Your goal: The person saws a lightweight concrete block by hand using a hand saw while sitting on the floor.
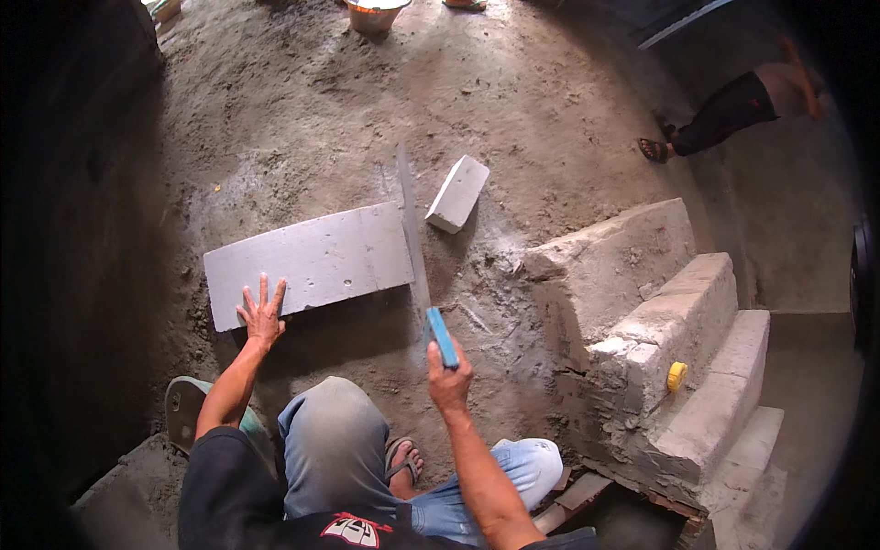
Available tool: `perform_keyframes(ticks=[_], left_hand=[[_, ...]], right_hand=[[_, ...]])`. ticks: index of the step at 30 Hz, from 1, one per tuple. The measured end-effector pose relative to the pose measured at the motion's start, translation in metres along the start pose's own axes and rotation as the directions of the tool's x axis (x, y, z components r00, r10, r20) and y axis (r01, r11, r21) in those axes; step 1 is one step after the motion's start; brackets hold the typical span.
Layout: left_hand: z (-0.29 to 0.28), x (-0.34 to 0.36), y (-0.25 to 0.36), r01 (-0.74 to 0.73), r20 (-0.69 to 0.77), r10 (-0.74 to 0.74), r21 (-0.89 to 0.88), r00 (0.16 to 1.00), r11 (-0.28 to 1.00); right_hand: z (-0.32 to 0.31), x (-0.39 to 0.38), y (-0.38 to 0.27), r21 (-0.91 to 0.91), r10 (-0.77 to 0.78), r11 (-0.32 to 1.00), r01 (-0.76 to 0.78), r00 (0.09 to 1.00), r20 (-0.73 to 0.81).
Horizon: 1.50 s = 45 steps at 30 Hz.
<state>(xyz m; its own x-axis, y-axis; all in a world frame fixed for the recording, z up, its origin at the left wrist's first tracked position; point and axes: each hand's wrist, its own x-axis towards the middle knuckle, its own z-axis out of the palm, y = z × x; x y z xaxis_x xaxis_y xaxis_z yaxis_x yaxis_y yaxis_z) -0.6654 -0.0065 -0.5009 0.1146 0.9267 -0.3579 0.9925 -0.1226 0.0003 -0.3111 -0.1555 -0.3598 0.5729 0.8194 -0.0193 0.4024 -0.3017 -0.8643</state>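
A long pale grey lightweight block (321,261) lies before me, with a shadow under its near edge. My left hand (263,318) rests on its near left part, fingers spread flat. In my right hand (449,376) is the blue handle of a hand saw (412,234). The saw's long grey blade points away from me along the block's right end; its teeth are too small to make out. Just beyond the blade, a short piece of block (458,192) sits apart on the ground.
Rough block steps (678,339) rise at the right, with a yellow round object (676,377) on them. A bucket (374,15) stands at the far edge. Another person (733,110) is at the upper right. A pale green rounded object (188,399) is beside my left arm.
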Motion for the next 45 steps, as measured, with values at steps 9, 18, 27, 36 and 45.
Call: perform_keyframes(ticks=[9, 18, 27, 36, 45], left_hand=[[-0.015, 0.019, 0.026, 0.02, -0.021, -0.021, -0.043, 1.0, 0.999], [-0.034, 0.024, 0.01, -0.077, 0.197, 0.081, -0.026, 0.977, 0.997], [-0.035, 0.024, 0.024, 0.069, 0.177, -0.042, -0.148, 0.983, 0.987], [-0.029, 0.024, 0.024, 0.074, 0.145, -0.052, -0.152, 0.988, 0.986], [-0.033, 0.024, 0.026, 0.072, 0.138, -0.051, -0.151, 0.989, 0.986]], right_hand=[[0.01, 0.133, -0.046, -0.007, -0.133, 0.99, 0.14, 0.957, 0.256], [0.048, 0.081, -0.01, 0.037, -0.111, 0.994, 0.105, 0.956, 0.271], [0.07, 0.048, 0.011, 0.031, -0.065, 0.998, 0.059, 0.967, 0.245], [0.071, 0.051, 0.009, 0.055, -0.071, 0.997, 0.06, 0.972, 0.225], [0.08, 0.056, 0.008, 0.034, -0.013, 0.999, 0.005, 0.971, 0.238]])
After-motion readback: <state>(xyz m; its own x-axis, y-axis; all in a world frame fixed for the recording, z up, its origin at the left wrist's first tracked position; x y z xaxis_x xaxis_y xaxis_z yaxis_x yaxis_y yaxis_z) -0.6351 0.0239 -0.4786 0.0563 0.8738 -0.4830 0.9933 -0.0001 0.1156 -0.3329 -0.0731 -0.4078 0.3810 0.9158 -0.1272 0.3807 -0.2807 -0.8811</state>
